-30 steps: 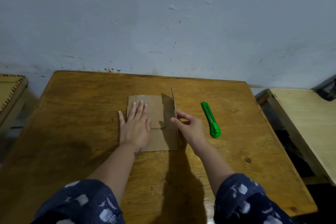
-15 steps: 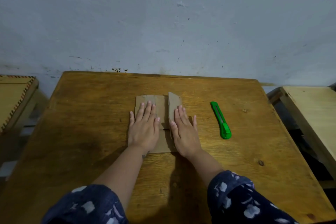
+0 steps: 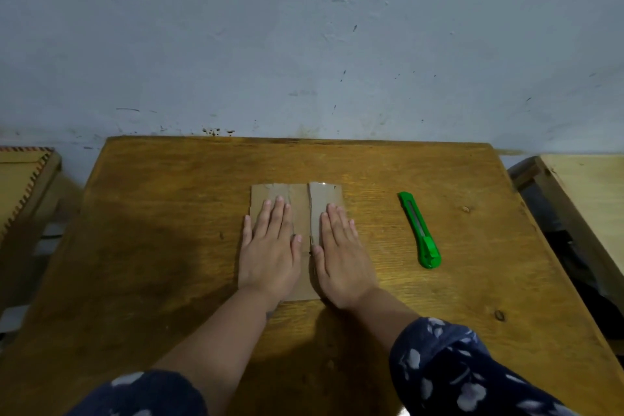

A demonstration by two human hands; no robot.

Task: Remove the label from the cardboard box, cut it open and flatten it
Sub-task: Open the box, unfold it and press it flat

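While the left hand (image 3: 270,246) and right hand (image 3: 341,253) press the cardboard box (image 3: 297,203) flat, fingers (image 3: 278,213) straight and together, its long way runs away from them.

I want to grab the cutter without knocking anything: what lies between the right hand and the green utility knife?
Nothing: in the head view only bare wooden table separates the right hand from the green utility knife.

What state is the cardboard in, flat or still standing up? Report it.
Flat. The cardboard lies spread on the table, with the left hand and right hand pressing on it with straight fingers.
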